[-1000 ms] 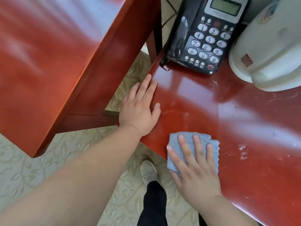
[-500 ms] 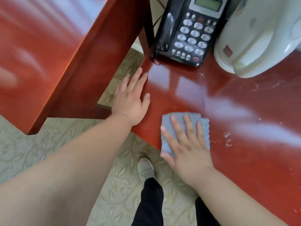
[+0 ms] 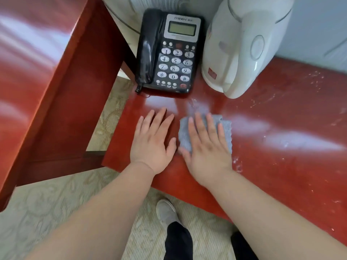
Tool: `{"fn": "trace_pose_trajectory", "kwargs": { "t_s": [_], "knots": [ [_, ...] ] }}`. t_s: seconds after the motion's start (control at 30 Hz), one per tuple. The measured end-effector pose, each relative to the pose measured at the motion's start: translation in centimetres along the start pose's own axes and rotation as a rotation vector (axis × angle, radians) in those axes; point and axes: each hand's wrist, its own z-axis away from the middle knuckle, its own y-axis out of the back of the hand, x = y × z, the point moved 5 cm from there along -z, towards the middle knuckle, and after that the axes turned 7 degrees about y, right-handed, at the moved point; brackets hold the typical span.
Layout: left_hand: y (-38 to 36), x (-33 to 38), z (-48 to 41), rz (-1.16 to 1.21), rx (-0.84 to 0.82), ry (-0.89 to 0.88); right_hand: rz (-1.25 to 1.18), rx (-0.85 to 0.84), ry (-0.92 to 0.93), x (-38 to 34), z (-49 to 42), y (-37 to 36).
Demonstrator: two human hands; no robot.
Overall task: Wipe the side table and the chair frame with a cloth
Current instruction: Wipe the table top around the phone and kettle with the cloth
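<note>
Right grip (image 3: 204, 147), fingers straight, presses the cloth (image 3: 227, 132) flat on the counter (image 3: 281, 175); it has slid from the near edge inward toward the telephone (image 3: 172, 53). Left grip (image 3: 152, 141), flat and holding nothing, has shifted alongside. White specks (image 3: 237, 166) toward the right edge look still unwiped.

The right hand (image 3: 205, 147) presses a blue cloth (image 3: 226, 131) flat on the red side table (image 3: 281, 156), the left hand (image 3: 152, 141) beside it.

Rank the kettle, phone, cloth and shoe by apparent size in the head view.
1. Kettle.
2. Phone.
3. Cloth and shoe: unsure, since the right hand covers much of the cloth.
</note>
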Motion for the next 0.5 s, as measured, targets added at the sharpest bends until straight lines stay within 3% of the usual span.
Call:
{"fn": "trace_pose_trajectory", "kwargs": {
  "t_s": [0.13,0.23,0.5],
  "knots": [
    [0.0,-0.1,-0.1,0.017,0.032,-0.017,-0.049,0.046,-0.108,1.7,-6.0,1.0],
    [-0.1,-0.2,-0.1,0.02,0.042,-0.017,-0.031,-0.003,-0.076,1.4,-6.8,1.1],
    [0.2,-0.1,-0.2,0.059,0.037,-0.01,0.038,-0.151,0.172,-1.9,5.4,0.0]
  ]
}}
